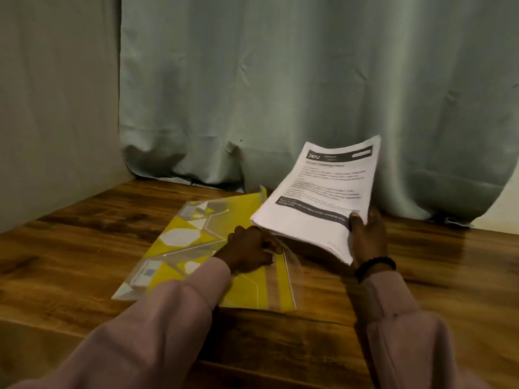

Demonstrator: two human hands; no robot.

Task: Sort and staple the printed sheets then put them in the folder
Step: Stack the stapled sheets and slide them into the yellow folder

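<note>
The right hand (pixel 365 234) held the sheets (pixel 317 197) by their near corner, thumb on top, lifted and tilted above the table (pixel 84 234). The left hand (pixel 250 248) curled its fingers around the flap edge of the yellow folder (pixel 191 242), which lay on the table beneath.

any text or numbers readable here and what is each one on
"2652": white digits in the dark header band of the top sheet of the white printed paper stack.
The heading and body text below it, and the dark band lower down: too blurred to read.
Yellow patterned plastic folder: no readable text.
</note>
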